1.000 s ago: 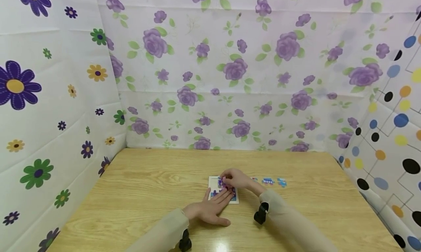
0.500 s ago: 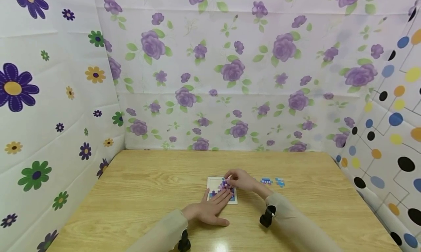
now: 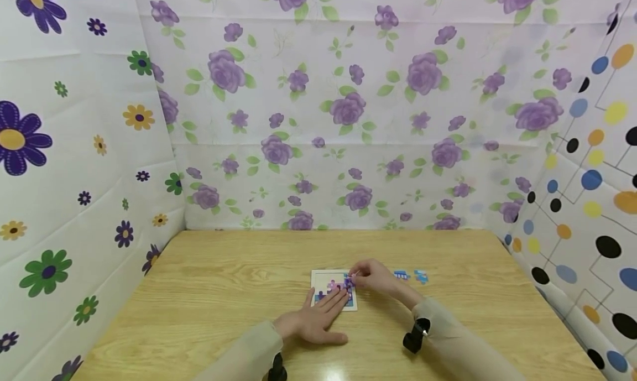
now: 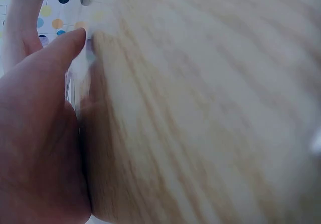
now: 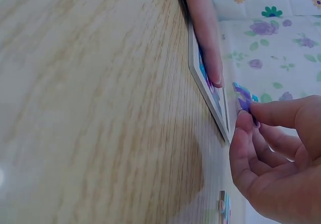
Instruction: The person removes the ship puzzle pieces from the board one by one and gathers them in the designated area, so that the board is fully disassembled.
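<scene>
My left hand [image 3: 318,320] lies spread on the table, its fingers pressing on the lower part of a white-framed jigsaw board [image 3: 320,276]. Purple, pink and blue pieces fill the board's lower and right parts, partly hidden under those fingers; the upper left is bare. Between thumb and fingertips my right hand [image 3: 376,278] pinches a purple and blue puzzle piece [image 5: 244,97], held above the board's upper right edge. The right wrist view shows this piece tilted up, close to the left fingertips. In the left wrist view the left hand [image 4: 40,133] appears from its thumb side.
Two loose blue puzzle pieces, one with white marks [image 3: 401,274] and one lighter [image 3: 421,276], lie on the wooden table [image 3: 239,270] right of the board. A floral cloth [image 3: 308,110] hangs behind the table, with patterned cloths at both sides.
My right hand has shifted right, carrying the puzzle piece from the board's upper middle to its upper right edge. My left hand stays in place on the board.
</scene>
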The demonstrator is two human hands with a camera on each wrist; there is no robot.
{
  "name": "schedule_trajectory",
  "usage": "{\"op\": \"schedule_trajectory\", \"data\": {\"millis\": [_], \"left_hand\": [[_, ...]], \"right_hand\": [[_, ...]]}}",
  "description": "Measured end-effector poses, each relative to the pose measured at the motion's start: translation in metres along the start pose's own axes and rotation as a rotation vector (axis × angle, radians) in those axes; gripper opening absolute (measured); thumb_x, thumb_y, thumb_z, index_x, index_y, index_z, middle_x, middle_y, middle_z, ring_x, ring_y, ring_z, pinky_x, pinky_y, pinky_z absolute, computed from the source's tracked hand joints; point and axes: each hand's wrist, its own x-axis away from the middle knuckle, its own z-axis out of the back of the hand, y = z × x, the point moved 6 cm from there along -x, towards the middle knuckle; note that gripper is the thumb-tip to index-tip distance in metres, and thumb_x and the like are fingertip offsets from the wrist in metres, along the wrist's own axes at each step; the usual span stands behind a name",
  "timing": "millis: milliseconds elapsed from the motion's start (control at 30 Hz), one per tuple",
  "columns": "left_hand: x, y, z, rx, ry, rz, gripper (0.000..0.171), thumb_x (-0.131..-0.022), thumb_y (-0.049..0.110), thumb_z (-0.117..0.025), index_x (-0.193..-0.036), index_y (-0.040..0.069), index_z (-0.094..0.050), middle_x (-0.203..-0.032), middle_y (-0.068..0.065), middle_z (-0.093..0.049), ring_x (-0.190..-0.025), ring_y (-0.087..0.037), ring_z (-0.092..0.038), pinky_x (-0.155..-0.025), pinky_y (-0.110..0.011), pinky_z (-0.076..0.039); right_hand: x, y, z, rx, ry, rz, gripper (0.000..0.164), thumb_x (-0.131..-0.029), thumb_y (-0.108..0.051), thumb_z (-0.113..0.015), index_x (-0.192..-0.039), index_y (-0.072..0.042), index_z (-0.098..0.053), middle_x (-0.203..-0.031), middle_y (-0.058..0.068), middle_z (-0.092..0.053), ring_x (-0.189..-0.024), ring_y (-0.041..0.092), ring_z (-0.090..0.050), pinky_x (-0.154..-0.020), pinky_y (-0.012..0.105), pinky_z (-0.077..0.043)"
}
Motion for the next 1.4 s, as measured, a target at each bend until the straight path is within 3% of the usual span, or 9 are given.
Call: {"op": "schedule_trajectory", "data": {"millis": [267, 467, 833, 1100, 1400], "left_hand": [[-0.001, 0.000, -0.002, -0.008, 0.006, 0.006, 0.089, -0.093, 0.068, -0.038, -0.158, 0.019, -0.002, -0.165, 0.001, 0.003, -0.152, -0.017, 0.002, -0.114, -0.067, -0.003], [-0.001, 0.001, -0.003, -0.022, 0.011, 0.011, 0.089, -0.093, 0.069, -0.038, -0.158, 0.019, -0.001, -0.165, 0.001, 0.003, -0.152, -0.017, 0.002, -0.114, -0.067, -0.003], [-0.001, 0.000, -0.003, -0.018, 0.015, 0.011, 0.089, -0.094, 0.067, -0.039, -0.158, 0.018, -0.001, -0.165, 0.001, 0.002, -0.152, -0.017, 0.002, -0.114, -0.067, -0.002], [-0.003, -0.002, -0.007, -0.023, 0.018, 0.002, 0.088, -0.094, 0.068, -0.037, -0.157, 0.020, 0.001, -0.165, 0.002, 0.003, -0.152, -0.016, 0.004, -0.115, -0.066, -0.001], [-0.004, -0.002, -0.007, -0.022, 0.023, 0.006, 0.089, -0.094, 0.068, -0.038, -0.157, 0.020, 0.001, -0.165, 0.002, 0.002, -0.152, -0.016, 0.002, -0.115, -0.066, -0.002]], "right_hand": [[0.010, 0.005, 0.007, -0.056, 0.068, -0.063, 0.018, -0.092, -0.015, -0.065, -0.104, -0.002, -0.069, -0.079, 0.004, -0.067, -0.071, 0.020, -0.063, -0.062, 0.031, -0.053], [0.018, 0.014, 0.010, -0.087, 0.089, -0.120, 0.016, -0.091, -0.014, -0.066, -0.101, -0.002, -0.069, -0.081, 0.005, -0.066, -0.074, 0.015, -0.065, -0.067, 0.030, -0.056], [0.032, 0.017, 0.018, -0.129, 0.039, -0.125, 0.014, -0.091, -0.011, -0.065, -0.099, 0.001, -0.068, -0.081, 0.005, -0.066, -0.071, 0.012, -0.062, -0.065, 0.030, -0.056], [0.042, 0.022, 0.025, -0.157, 0.044, -0.148, 0.013, -0.093, -0.009, -0.062, -0.098, 0.003, -0.065, -0.090, 0.008, -0.065, -0.079, 0.014, -0.065, -0.073, 0.033, -0.058], [0.054, 0.030, 0.031, -0.192, 0.022, -0.176, 0.016, -0.094, -0.012, -0.062, -0.099, 0.003, -0.064, -0.087, 0.009, -0.065, -0.075, 0.016, -0.066, -0.067, 0.030, -0.056]]}}
